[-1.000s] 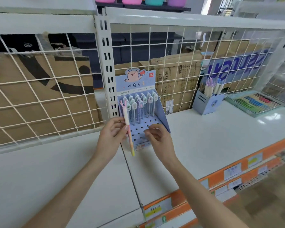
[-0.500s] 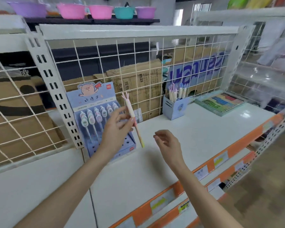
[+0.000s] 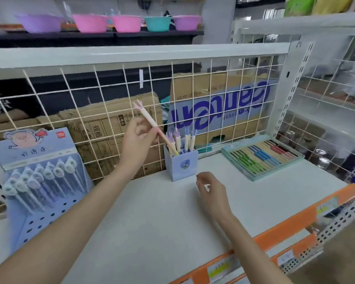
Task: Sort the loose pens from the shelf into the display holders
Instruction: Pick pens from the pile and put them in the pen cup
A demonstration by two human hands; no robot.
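Observation:
My left hand pinches a pink-topped pen that slants down to the right, its lower tip at the mouth of a small blue box holder. Several similar pens stand upright in that holder. My right hand hovers over the white shelf in front of the holder, fingers loosely curled and holding nothing. At the far left stands a blue pegboard display with a pig picture, filled with rows of fluffy-topped pens.
A flat tray of coloured pens lies at the right of the shelf. A white wire grid backs the shelf, with cardboard boxes behind it. The front edge carries an orange price strip. Coloured bowls sit on a dark shelf above.
My left hand has carried the pen from the pegboard display rightward to the small blue holder. My right hand left the display and moved right over the shelf. The view has turned right.

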